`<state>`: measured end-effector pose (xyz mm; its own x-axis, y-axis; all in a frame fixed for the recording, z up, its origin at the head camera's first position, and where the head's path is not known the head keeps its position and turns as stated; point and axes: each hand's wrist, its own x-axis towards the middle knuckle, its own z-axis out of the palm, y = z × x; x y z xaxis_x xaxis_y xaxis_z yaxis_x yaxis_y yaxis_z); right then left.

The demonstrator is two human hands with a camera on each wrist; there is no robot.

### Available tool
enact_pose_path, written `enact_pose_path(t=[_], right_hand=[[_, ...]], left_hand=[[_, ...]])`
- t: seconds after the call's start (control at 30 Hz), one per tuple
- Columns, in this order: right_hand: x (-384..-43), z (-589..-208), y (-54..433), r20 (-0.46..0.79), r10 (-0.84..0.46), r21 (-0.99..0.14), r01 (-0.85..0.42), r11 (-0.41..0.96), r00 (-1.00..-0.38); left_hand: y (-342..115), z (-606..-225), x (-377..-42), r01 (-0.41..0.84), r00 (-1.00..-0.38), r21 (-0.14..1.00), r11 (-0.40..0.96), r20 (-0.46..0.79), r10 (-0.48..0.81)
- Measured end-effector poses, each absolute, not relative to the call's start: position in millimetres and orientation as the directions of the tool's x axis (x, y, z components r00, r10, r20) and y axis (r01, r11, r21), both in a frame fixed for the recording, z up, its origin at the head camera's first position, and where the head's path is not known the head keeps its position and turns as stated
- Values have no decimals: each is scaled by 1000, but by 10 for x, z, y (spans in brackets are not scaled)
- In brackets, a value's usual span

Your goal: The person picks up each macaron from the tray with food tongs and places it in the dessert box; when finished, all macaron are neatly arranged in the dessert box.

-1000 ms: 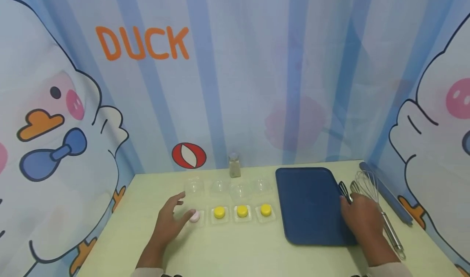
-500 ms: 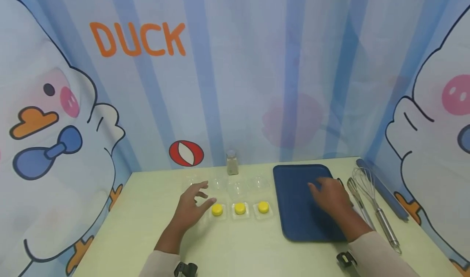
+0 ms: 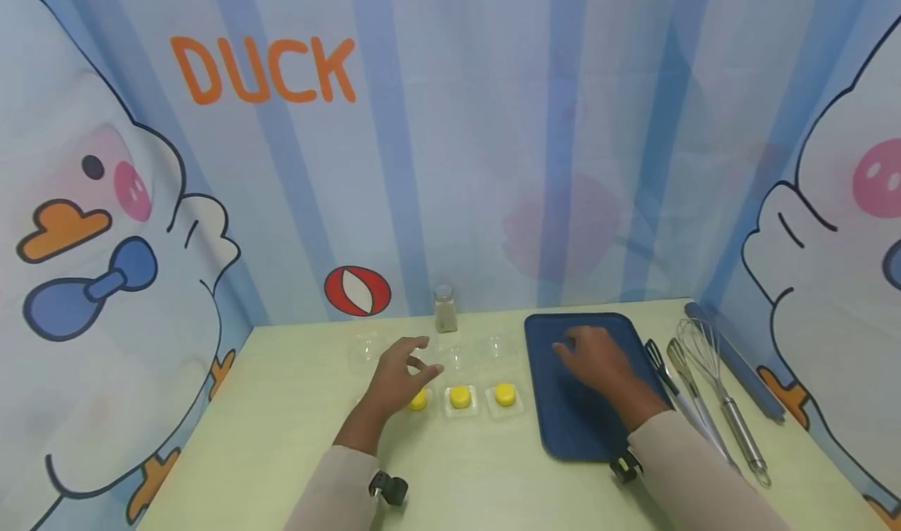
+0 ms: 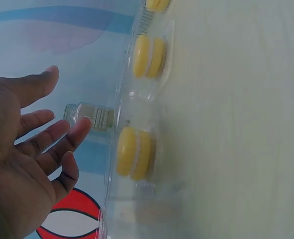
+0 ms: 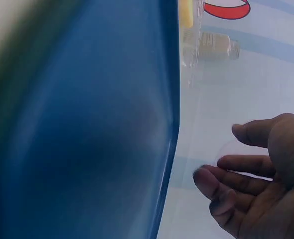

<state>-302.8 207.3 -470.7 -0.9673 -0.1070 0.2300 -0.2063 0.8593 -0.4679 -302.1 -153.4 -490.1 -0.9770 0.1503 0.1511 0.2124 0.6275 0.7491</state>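
My left hand [image 3: 397,378] hovers with fingers loosely bent over the left part of a row of yellow macarons, holding nothing. A yellow macaron [image 3: 418,400] is partly covered by that hand; another macaron [image 3: 461,396] and a rightmost macaron [image 3: 505,394] sit in shallow clear plastic bases. In the left wrist view a macaron [image 4: 136,153] shows its pale filling. The pink macaron is hidden behind the left hand. Above the blue tray [image 3: 563,437] is my right hand [image 3: 598,359], its fingers relaxed and nothing in them.
Clear plastic lids [image 3: 496,349] stand behind the macarons, with a small glass jar [image 3: 445,312] at the back edge. Right of the tray lie a whisk [image 3: 735,429], slim metal utensils [image 3: 693,386] and a long blue bar [image 3: 735,363]. A printed curtain [image 3: 457,124] encloses the table.
My left hand has moved right, from beside the pink macaron to over the yellow ones. My right hand has left the utensils and moved left over the tray.
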Motion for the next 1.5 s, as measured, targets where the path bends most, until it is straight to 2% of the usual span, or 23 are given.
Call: enact_pose_path(t=[0.2, 0.4, 0.63, 0.83, 0.93, 1.2, 1.5], right_hand=[[-3206, -4684, 1903, 153, -153, -474, -209, 856, -976], [-3366, -4664, 1743, 138, -214, -501, -254, 827, -967], [-3503, -4683, 1663, 88, -254, -512, -263, 818, -963], [-3562, -4678, 1630, -25, -270, -635, -193, 748, -962], [-3583, -4685, 1618, -70, -275, -658, -162, 735, -959], [-3665, -4799, 1612, -125, -278, -662, -129, 738, -952], [-3728, -4847, 1646, -118, -268, -668, -123, 734, -956]], left_hand=[[-1360, -4849, -3157, 201, -978, 752, 628, 122, 167], [-1233, -4828, -3282, 217, -973, 769, 601, 119, 199], [-1054, -4842, -3423, 275, -957, 722, 635, 144, 251], [-909, -4824, -3500, 273, -957, 703, 657, 130, 260], [-864, -4842, -3539, 268, -957, 702, 660, 117, 265], [-785, -4986, -3619, 284, -957, 599, 749, 127, 261], [-698, -4934, -3677, 261, -964, 494, 829, 88, 252]])
